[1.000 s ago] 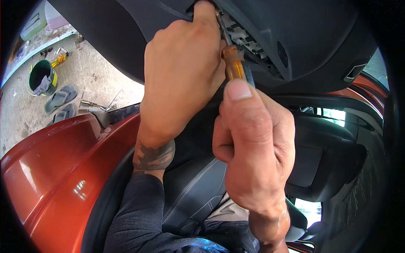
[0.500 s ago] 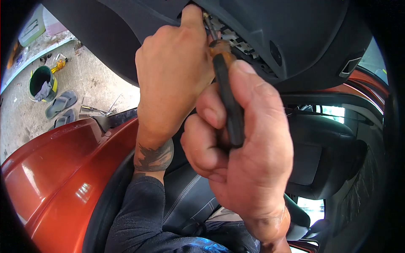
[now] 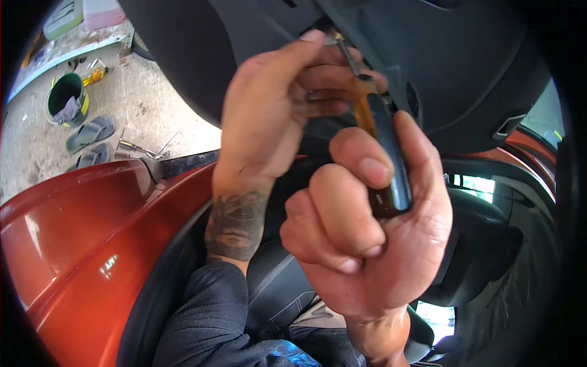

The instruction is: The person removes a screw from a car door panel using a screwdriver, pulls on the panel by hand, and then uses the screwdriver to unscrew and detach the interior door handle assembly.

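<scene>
Gripped screwdriver (image 3: 396, 165) in right hand (image 3: 397, 257), fingers curled round the handle (image 3: 363, 104) – pointed long axis up and away, toward dark panel (image 3: 465, 67). Had left hand (image 3: 260, 116) nearer the tip, fingers half-curled beside shaft (image 3: 349, 56); couldn't tell if pinching it.

Head-worn camera looks forward and down at the close hands (image 3: 397, 251)

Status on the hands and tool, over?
Right hand gripping screwdriver. Left hand beside the shaft. Left fingers partly hide the panel.
</scene>
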`<state>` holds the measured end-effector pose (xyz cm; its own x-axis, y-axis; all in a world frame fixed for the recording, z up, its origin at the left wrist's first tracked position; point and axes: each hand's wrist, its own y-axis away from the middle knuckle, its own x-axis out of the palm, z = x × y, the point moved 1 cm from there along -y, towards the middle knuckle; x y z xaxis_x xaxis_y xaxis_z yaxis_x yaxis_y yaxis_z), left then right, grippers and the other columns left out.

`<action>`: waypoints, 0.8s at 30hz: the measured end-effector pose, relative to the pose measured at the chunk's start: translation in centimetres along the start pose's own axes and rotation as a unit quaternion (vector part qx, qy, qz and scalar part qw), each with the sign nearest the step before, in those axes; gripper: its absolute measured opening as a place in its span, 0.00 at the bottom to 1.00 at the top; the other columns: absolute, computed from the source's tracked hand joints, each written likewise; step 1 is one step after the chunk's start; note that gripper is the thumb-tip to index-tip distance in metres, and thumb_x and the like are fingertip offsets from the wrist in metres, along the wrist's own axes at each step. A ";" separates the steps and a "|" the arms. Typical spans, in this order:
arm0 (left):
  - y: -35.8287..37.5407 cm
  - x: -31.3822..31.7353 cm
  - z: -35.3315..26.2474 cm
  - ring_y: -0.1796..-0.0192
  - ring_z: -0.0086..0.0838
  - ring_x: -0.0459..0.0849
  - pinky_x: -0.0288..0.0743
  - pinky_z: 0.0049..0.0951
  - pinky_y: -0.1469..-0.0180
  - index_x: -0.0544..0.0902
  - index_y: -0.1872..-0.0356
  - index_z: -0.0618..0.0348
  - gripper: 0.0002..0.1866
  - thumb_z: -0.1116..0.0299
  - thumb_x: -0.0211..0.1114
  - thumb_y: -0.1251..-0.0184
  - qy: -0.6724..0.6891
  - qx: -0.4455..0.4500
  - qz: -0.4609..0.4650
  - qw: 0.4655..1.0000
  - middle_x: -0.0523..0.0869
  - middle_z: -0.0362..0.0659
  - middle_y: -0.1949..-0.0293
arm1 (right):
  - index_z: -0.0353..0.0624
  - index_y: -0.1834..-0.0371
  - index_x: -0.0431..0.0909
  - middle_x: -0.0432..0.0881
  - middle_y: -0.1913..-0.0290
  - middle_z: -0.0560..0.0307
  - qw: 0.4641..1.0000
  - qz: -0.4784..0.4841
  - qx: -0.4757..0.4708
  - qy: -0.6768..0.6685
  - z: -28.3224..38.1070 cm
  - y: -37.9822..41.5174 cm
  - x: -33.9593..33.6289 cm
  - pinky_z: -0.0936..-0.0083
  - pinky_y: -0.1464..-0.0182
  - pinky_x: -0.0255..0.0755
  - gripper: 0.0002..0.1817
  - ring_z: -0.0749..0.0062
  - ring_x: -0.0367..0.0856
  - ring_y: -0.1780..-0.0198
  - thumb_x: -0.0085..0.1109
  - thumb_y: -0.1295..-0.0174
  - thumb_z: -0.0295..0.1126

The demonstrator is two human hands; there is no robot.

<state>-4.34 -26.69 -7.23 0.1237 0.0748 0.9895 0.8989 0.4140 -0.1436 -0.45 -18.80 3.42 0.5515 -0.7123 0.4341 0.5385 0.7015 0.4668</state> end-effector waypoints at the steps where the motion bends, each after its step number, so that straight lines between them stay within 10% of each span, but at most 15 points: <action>1: -0.1 0.3 0.8 0.56 0.33 0.86 0.76 0.30 0.52 0.81 0.53 0.64 0.17 0.61 0.51 0.26 0.038 0.013 -0.002 0.999 0.88 0.52 0.59 | 0.53 0.72 0.68 0.58 0.91 0.66 1.000 0.012 -0.009 -0.003 -0.1 0.0 0.0 0.77 0.83 0.47 0.27 0.75 0.49 0.88 0.23 0.27 0.56; 18: -1.0 -0.2 1.6 0.54 0.36 0.85 0.78 0.35 0.48 0.80 0.54 0.64 0.13 0.65 0.55 0.29 0.211 -0.007 0.107 0.972 0.86 0.52 0.54 | 0.43 0.62 0.71 0.67 0.80 0.56 0.959 -0.056 -0.108 0.257 0.9 0.0 -0.4 0.74 0.76 0.61 0.14 0.69 0.63 0.78 0.38 0.34 0.39; 21: -1.5 -0.3 1.8 0.54 0.36 0.85 0.78 0.35 0.48 0.80 0.55 0.64 0.12 0.65 0.56 0.29 0.203 0.007 0.109 0.973 0.86 0.52 0.56 | 0.40 0.59 0.73 0.70 0.76 0.54 0.867 -0.102 -0.214 0.438 0.7 0.4 0.4 0.73 0.73 0.65 0.11 0.66 0.67 0.74 0.43 0.37 0.34; 24: -1.9 -0.5 2.0 0.55 0.36 0.86 0.78 0.35 0.49 0.81 0.57 0.64 0.12 0.65 0.56 0.29 0.200 0.009 0.116 0.973 0.86 0.52 0.57 | 0.38 0.56 0.74 0.73 0.71 0.51 0.645 -0.133 -0.348 0.667 0.4 0.6 0.5 0.72 0.70 0.69 0.11 0.64 0.71 0.71 0.49 0.40 0.29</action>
<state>-6.98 -25.70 -7.47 0.4797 -0.1885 0.8570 0.8198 0.4445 -0.3611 -0.06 -18.72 4.21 0.1888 -0.4819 -0.8556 0.6264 0.7301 -0.2730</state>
